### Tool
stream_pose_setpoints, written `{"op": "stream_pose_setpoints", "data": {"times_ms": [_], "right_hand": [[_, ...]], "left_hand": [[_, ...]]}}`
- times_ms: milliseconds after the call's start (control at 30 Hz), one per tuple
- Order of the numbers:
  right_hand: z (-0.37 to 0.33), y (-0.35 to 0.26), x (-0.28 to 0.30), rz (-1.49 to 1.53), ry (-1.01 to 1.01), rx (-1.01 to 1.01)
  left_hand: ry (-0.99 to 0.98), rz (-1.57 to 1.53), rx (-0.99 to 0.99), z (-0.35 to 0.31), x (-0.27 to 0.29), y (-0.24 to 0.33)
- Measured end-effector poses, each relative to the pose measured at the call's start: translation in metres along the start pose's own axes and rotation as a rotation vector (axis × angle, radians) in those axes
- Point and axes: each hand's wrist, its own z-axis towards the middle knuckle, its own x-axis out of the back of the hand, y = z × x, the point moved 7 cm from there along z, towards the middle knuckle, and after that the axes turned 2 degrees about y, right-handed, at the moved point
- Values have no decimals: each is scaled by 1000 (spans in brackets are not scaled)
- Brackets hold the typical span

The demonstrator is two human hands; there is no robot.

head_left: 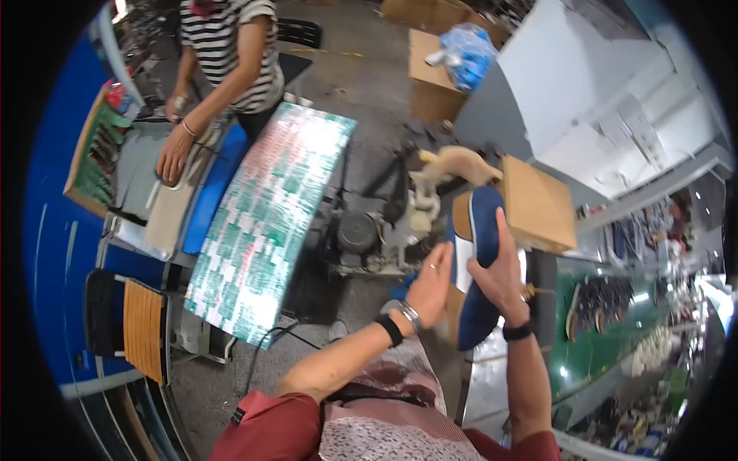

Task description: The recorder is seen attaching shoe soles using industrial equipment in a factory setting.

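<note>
A dark blue shoe (484,238) with a pale edge, a tan underside and a white patch in the middle is held up in front of me, standing lengthwise. My right hand (500,273) grips it from the right, thumb across the upper and fingers along the far side. My left hand (430,284), with a ring and bracelet, lies beside the underside, its fingers stretched out and seemingly touching the shoe. Slight blur hides exactly where the left fingertips rest.
A cardboard box (538,203) and a machine with a motor (357,230) stand beyond the shoe. Several dark shoes (600,303) sit on a green surface at right. A wrapped green-and-white panel (269,223) lies left, near a co-worker (231,61) at a bench. A chair (142,326) stands nearer.
</note>
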Motion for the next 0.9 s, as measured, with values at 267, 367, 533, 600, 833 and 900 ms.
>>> {"op": "stream_pose_setpoints", "data": {"times_ms": [267,367,533,600,833,900], "right_hand": [[3,-6,-14,-109,-148,51],[-10,-5,-9,-96,-120,75],[-20,-5,-10,-75,-116,118],[-24,-7,-9,-61,-60,97],[-39,-20,1,-33,44,103],[-42,-26,6,-83,88,181]], "left_hand": [[-37,54,192,-21,-11,-15],[-118,-100,263,-40,-7,-24],[91,-153,242,-67,26,-13],[243,-207,126,-80,40,2],[-56,-854,798,-86,-54,-39],[-256,-1424,999,-72,-103,-33]]}}
